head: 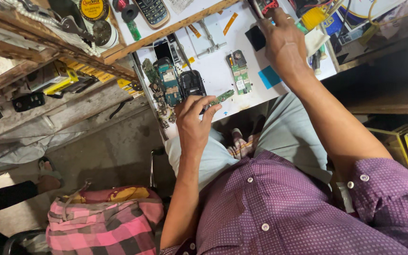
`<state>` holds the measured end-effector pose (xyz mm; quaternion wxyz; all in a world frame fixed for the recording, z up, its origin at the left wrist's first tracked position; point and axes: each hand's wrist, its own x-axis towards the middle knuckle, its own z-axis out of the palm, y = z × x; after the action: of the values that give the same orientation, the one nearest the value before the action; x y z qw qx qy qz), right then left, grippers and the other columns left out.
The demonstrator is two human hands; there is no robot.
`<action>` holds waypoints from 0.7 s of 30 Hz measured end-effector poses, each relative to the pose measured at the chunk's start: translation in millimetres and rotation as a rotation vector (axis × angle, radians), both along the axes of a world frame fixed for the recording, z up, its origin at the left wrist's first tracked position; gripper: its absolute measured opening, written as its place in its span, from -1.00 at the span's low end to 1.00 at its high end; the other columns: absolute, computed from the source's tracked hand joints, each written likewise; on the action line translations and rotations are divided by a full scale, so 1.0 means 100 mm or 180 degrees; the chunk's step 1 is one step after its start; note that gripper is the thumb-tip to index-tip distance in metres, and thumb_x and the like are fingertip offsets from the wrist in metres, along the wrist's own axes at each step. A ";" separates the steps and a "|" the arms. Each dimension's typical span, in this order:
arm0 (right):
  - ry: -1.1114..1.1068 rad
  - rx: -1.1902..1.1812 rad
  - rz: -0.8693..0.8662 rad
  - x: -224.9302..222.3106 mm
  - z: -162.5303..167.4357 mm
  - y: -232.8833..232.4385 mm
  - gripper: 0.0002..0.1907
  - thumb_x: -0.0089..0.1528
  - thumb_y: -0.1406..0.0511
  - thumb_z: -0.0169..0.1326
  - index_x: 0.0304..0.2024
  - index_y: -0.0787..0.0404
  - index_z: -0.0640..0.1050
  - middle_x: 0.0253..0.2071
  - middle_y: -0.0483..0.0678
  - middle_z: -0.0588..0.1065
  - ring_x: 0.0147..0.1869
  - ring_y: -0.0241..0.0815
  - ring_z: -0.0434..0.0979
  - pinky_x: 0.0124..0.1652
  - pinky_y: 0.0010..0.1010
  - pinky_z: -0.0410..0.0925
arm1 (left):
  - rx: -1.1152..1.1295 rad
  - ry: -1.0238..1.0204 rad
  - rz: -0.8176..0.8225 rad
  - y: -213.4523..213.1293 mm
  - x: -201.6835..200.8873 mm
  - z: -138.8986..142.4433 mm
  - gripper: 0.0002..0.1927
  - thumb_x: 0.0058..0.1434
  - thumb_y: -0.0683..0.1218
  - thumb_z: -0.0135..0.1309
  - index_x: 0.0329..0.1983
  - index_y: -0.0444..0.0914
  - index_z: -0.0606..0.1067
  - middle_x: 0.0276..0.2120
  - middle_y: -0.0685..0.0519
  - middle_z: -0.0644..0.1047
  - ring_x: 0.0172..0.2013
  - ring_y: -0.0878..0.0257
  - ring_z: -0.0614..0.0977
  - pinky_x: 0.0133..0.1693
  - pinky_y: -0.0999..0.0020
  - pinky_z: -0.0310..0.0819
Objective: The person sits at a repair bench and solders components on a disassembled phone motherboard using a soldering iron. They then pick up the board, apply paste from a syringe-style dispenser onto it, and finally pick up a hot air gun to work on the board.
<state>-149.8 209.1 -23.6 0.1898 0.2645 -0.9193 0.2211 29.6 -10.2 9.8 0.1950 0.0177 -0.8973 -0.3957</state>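
Overhead view of a cluttered repair bench. The white rectangular worktop (pixel 213 71) runs diagonally across the upper frame, edged above by a raw wooden shelf rail (pixel 166 33); below it lies a grey concrete floor (pixel 114 141). The seated person wears a purple dotted button shirt (pixel 284 208) and pale trousers (pixel 289 127).

The left hand (pixel 192 125), at the near edge of the worktop, pinches a small narrow green circuit board (pixel 222 97) between thumb and fingertips, holding it just above the bench edge. The right hand (pixel 284 42) reaches to the far side of the worktop, its fingers closed on a small red-and-black object (pixel 266 6) whose kind cannot be told.

Just beside the left hand lie a black phone housing (pixel 192 84) and a teal-and-green circuit board (pixel 169 84); further right rests a second green circuit board with a round black part (pixel 240 71), with a blue square patch (pixel 269 76) and a black square patch (pixel 256 38) near the right wrist. A dark keypad phone (pixel 153 11) and a round yellow-lidded tin (pixel 94 8) sit on the shelf above. A pink, black and white checked cloth bag (pixel 105 222) stands on the floor at lower left.
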 end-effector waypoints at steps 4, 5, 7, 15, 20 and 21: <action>0.0105 0.0222 0.0000 -0.04 -0.01 -0.01 -0.68 0.23 0.51 0.09 0.02 0.25 0.64 0.11 0.21 0.46 0.12 0.22 0.45 0.02 -0.07 0.39 | 0.0069 -0.0081 0.0017 0.00 -0.01 -0.01 -0.77 0.16 -0.08 0.35 -0.14 -0.21 0.64 -0.27 0.08 0.58 -0.22 0.12 0.57 -0.09 0.22 0.40; 0.0117 0.0288 -0.0010 -0.04 0.00 0.00 -0.69 0.23 0.50 0.10 0.01 0.25 0.65 0.11 0.21 0.45 0.13 0.21 0.44 0.02 -0.07 0.38 | 0.0130 -0.0137 0.0020 0.00 -0.01 -0.01 -0.77 0.16 -0.08 0.34 -0.13 -0.21 0.64 -0.27 0.08 0.58 -0.22 0.13 0.58 -0.10 0.23 0.41; 0.0186 0.0499 0.0266 -0.01 0.04 0.04 -0.65 0.25 0.49 0.11 0.07 0.19 0.66 0.18 0.11 0.48 0.17 0.15 0.41 0.06 -0.11 0.34 | 0.0088 -0.0109 0.0015 0.00 -0.01 -0.01 -0.77 0.16 -0.08 0.34 -0.13 -0.21 0.64 -0.27 0.09 0.59 -0.23 0.14 0.58 -0.09 0.23 0.41; 0.0703 0.1122 0.0658 0.03 0.10 0.12 -0.71 0.28 0.33 0.20 0.07 0.05 0.67 0.26 -0.16 0.50 0.45 -0.06 0.36 0.35 -0.09 0.15 | 0.0120 -0.0176 0.0036 0.02 -0.02 -0.01 -0.78 0.17 -0.07 0.34 -0.14 -0.22 0.64 -0.28 0.09 0.58 -0.23 0.14 0.58 -0.11 0.24 0.41; 0.0327 0.0595 0.0815 0.05 0.16 0.14 -0.77 0.37 0.31 0.21 0.08 0.11 0.64 0.26 -0.08 0.50 0.44 -0.03 0.35 0.41 -0.07 0.16 | 0.0106 -0.0154 0.0028 0.01 -0.01 -0.03 -0.77 0.17 -0.07 0.34 -0.13 -0.21 0.64 -0.29 0.09 0.58 -0.24 0.17 0.59 -0.09 0.24 0.40; -0.0037 0.0388 0.0893 0.09 0.18 0.12 -0.71 0.34 0.29 0.22 0.12 0.10 0.63 0.26 -0.05 0.49 0.40 0.00 0.35 0.34 -0.05 0.18 | 0.0110 -0.0166 0.0050 0.00 -0.01 -0.03 -0.77 0.17 -0.08 0.34 -0.13 -0.20 0.64 -0.29 0.09 0.58 -0.24 0.17 0.58 -0.10 0.24 0.39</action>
<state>-141.1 221.5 -5.9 0.1353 0.4002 -0.8861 0.1907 28.1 -10.1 6.4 0.1743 0.0383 -0.8949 -0.4090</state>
